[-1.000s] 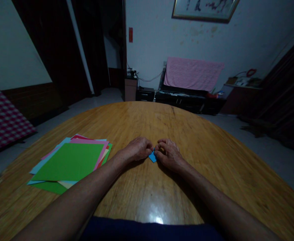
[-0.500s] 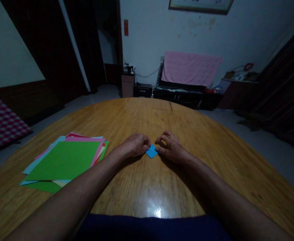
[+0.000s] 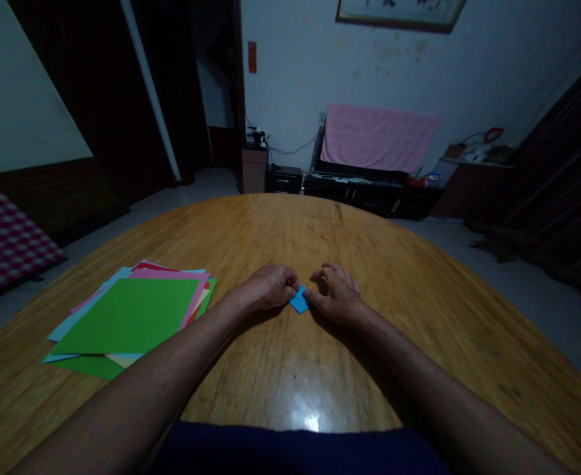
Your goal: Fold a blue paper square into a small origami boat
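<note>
Small blue paper square (image 3: 299, 300) is pinned or held at the table's middle, between both hands, on the wooden table (image 3: 330, 231). Left hand (image 3: 268, 287) and right hand (image 3: 334, 295) are kept palm-down, with fingers curled and forearms coming in from 7 and 5 o'clock. Right thumb (image 3: 307, 296) is set against the paper's edge. Grip cannot be told: fingertips are dim and partly hidden. Stacked coloured paper sheets (image 3: 132, 316) are laid at 9 o'clock, green uppermost.
</note>
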{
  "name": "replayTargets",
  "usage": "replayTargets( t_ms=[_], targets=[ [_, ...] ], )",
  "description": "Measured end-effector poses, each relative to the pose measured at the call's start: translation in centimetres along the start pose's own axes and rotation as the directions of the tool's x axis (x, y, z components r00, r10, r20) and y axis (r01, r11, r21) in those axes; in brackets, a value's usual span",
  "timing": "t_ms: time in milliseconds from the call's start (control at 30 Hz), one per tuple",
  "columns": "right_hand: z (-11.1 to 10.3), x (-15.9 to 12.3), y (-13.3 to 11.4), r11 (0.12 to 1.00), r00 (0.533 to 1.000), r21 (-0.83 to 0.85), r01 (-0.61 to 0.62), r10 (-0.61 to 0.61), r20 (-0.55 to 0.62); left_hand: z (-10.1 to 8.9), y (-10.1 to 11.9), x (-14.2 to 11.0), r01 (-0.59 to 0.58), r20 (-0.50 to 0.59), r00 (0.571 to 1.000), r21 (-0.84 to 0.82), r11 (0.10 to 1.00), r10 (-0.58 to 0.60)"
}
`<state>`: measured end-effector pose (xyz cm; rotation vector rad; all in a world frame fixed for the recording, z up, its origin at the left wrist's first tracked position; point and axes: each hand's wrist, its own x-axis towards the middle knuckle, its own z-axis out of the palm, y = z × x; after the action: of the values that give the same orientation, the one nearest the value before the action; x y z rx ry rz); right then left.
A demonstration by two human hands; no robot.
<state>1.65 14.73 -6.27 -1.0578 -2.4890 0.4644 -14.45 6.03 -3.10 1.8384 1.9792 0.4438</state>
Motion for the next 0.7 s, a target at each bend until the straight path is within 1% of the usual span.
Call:
replayTargets(
  t_ms=[100, 200, 367, 500, 600, 700],
  targets=[
    [0.6, -0.1, -0.4, 1.0, 0.999, -0.029, 0.004, -0.005, -0.038, -0.1, 0.2, 0.0, 0.006, 0.008, 1.0, 0.001, 1.0, -0.006],
    [0.9, 0.0, -0.5, 0.998, 0.999, -0.054, 0.019, -0.022, -0.043, -0.1, 0.3, 0.0, 0.0, 0.003, 1.0, 0.018, 1.0, 0.0],
    [0.6, 0.2, -0.7, 0.996, 1.0, -0.085, -0.003, 0.003, -0.003, -0.3, 0.6, -0.2, 0.007, 0.017, 1.0, 0.035, 0.999, -0.007],
    [0.0, 0.3, -0.9, 0.997, 0.998, -0.078, -0.008, 0.013, 0.069, -0.4, 0.5, -0.3, -0.013, 0.024, 1.0, 0.053, 0.999, 0.012],
    [-0.5, 0.4, -0.4, 0.999, 0.995, -0.045, -0.013, 0.017, 0.1, -0.2, 0.2, -0.2, -0.026, 0.014, 1.0, 0.057, 0.998, 0.025],
    [-0.9, 0.4, 0.5, 1.0, 0.994, 0.002, 0.018, -0.018, 0.108, -0.2, 0.0, -0.2, -0.02, 0.017, 1.0, 0.064, 0.998, 0.019]
  ],
)
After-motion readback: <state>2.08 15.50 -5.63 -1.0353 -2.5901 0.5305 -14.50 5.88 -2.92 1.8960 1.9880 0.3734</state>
